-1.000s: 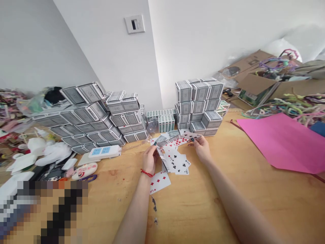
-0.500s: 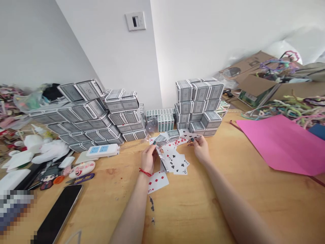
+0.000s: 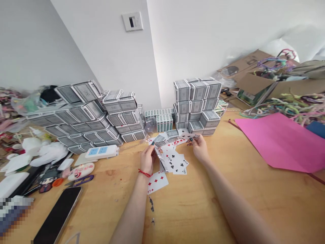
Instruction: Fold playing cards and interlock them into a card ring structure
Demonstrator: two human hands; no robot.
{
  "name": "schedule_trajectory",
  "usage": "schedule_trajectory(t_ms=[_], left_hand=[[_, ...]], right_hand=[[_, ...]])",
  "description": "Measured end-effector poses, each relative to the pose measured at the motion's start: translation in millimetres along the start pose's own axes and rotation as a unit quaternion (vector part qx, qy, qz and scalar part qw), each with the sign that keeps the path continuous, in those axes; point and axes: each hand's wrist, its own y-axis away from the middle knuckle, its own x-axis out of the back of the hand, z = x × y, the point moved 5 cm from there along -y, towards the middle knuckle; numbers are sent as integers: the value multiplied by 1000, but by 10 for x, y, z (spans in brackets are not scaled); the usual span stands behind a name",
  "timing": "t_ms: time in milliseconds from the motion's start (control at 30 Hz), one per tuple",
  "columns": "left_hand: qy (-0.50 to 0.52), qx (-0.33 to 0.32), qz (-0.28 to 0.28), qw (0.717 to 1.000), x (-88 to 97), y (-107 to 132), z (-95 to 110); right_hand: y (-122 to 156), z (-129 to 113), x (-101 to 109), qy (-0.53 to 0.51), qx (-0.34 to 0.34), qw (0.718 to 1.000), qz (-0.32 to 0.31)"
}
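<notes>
Loose cards [image 3: 179,162] lie toward twelve o'clock. At eleven, the left hand [image 3: 147,159] pinches a strip [image 3: 161,160]; near twelve, the right hand [image 3: 200,148] pinches a black-suited card [image 3: 192,135]. Neither grip has shifted lately, suggesting a steadying hold.

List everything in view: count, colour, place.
playing cards: several, white and grey, centre
card blocks: many, grey, back left and right
small boxes: several, green, back centre
power strip: one, white, left
scissors: one pair, purple, left
phone: one, black, front left
clutter: uncounted, mixed, left edge
sheet: one, pink, right
fuzzy strands: many, mixed, far right
carton: one, brown, back right
wall plate: one, white, top centre
table: one, brown, underneath
left hand: one, dark-nailed, left, holding cards
right hand: one, dark-nailed, right, pinching card
</notes>
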Motion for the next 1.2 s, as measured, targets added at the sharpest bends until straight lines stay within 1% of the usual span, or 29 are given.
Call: schedule_trajectory(t_ms=[167,333,567,967,1100,1200], left_hand=[[-4,-6,-3,1000,-2,-6,-8],[-11,-28,7,1000,-14,-10,-1],[-8,-16,9,1000,-19,0,4],[-5,-12,20,1000,-13,-9,-2],[-7,-22,25,999,0,-16,-2],[-8,-17,22,1000,-2,-13,-7]], right_hand=[[15,-52,3,17,14,1000,3],[26,-87,-17,33,28,999,-10],[37,-57,-20,75,36,996,-16],[61,-135,-12,105,47,993,-13],[54,-132,3,106,48,993,-10],[48,-114,8,102,45,994,-11]])
